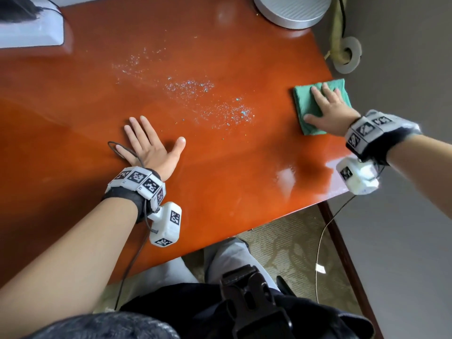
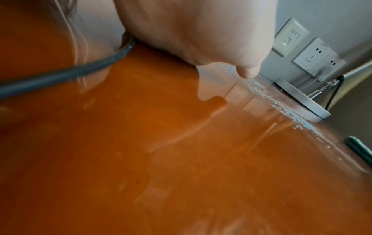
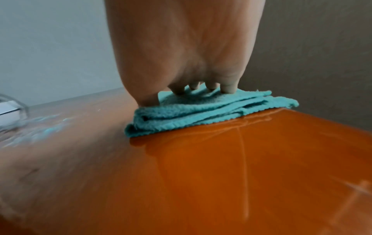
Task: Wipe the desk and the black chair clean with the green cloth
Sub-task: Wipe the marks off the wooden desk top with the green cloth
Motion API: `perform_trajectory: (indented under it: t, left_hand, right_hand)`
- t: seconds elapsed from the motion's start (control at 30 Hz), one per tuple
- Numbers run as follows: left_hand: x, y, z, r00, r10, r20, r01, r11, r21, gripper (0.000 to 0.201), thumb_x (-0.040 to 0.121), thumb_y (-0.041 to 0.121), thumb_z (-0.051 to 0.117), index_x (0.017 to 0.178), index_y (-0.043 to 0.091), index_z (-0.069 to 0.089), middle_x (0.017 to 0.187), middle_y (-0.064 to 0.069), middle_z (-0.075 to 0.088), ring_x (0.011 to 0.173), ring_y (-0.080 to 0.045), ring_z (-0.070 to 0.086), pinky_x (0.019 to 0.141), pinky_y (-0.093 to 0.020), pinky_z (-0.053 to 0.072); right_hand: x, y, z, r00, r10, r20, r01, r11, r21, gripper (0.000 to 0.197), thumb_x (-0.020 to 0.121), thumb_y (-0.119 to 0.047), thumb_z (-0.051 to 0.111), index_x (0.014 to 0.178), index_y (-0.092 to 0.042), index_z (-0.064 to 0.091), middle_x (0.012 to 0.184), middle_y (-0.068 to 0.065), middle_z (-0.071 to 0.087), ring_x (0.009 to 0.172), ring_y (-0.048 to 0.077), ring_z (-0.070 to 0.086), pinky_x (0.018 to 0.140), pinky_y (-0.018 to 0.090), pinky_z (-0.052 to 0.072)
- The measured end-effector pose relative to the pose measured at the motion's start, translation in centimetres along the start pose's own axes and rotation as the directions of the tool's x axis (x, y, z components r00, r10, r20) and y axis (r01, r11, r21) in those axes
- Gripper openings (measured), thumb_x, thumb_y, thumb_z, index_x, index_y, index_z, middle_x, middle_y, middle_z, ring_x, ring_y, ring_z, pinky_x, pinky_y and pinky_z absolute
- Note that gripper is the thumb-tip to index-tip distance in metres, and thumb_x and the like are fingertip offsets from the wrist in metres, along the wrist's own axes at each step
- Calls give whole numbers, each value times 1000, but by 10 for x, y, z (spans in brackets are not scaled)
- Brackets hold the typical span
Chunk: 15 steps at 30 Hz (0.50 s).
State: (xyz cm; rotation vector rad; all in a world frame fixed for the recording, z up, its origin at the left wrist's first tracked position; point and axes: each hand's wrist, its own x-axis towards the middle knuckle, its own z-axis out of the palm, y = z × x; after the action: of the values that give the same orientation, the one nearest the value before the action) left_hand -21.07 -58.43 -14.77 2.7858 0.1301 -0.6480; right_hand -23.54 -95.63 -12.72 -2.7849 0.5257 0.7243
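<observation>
My right hand (image 1: pixel 329 110) presses flat, fingers spread, on the folded green terry cloth (image 1: pixel 303 104) at the far right edge of the glossy orange-red wooden desk (image 1: pixel 220 179); my left hand (image 1: pixel 149 146) rests splayed, holding nothing, near scattered pale blue specks (image 1: pixel 208 101).

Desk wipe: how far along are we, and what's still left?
Done: nothing clearly; the glittery specks still lie scattered across the middle of the desk. In hand: the right hand presses flat on the folded green cloth at the desk's right edge, short of the specks; the left hand rests flat on the wood. Left: sweep up the specks, then wipe the black chair, which is not clearly in view.
</observation>
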Motion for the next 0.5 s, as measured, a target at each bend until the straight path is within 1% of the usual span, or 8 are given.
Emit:
perform_trajectory:
  t: [0.13,0.2,0.23,0.3,0.37,0.43,0.5]
  left_hand:
    - [-2,0,-2,1000,-1,7,1,1000,6,91,93,61,32,149,11,-19,156,-8,-25,144,-22,-23,113,-57,-11]
    - [-1,1,-3,1000,-5,21,4,1000,7,90,93,62,31,149,12,-19,156,-8,-26,143,-22,-24,113,-56,-12]
    - [0,0,-4,1000,-7,30,6,1000,13,90,93,63,30,149,13,-19,156,-8,-26,143,-22,-24,113,-56,-12]
    - [1,0,-5,999,-8,50,6,999,34,90,92,64,28,149,14,-21,155,-9,-27,143,-23,-25,112,-56,-13]
    - [0,1,-6,998,-3,56,0,999,49,90,92,64,28,148,15,-21,155,-9,-28,143,-24,-26,111,-55,-15]
    - [-1,2,-7,998,2,58,-5,999,52,89,92,64,28,148,16,-22,155,-10,-28,142,-25,-26,111,-55,-15]
    - [-2,2,-7,998,8,65,-12,998,56,89,92,65,28,148,16,-21,155,-10,-29,142,-25,-26,111,-55,-16]
  right_hand:
    - [24,-24,-7,998,65,-22,-65,998,3,73,96,-45,42,152,-23,-1,159,4,-8,145,32,-7,117,48,8]
    - [20,-28,-4,999,44,-18,-44,999,-22,72,97,-44,40,152,-23,-1,159,4,-8,145,33,-7,117,47,7]
    - [15,-29,-2,1000,10,-16,-11,999,-46,72,97,-44,40,152,-23,0,159,4,-7,145,33,-5,117,45,6]
    - [0,-28,6,995,-96,-13,94,989,-116,72,96,-41,43,152,-21,3,159,8,-3,145,34,-1,118,41,5]
    - [-19,-32,16,978,-208,3,205,961,-187,73,95,-39,46,152,-20,5,159,11,1,144,35,3,118,39,4]
    - [-42,-41,27,956,-290,49,293,926,-238,76,93,-40,49,151,-23,4,159,9,3,144,33,3,118,37,4]
    - [-66,-53,37,920,-369,133,392,876,-280,79,92,-42,51,151,-27,0,159,5,2,145,29,1,118,37,6]
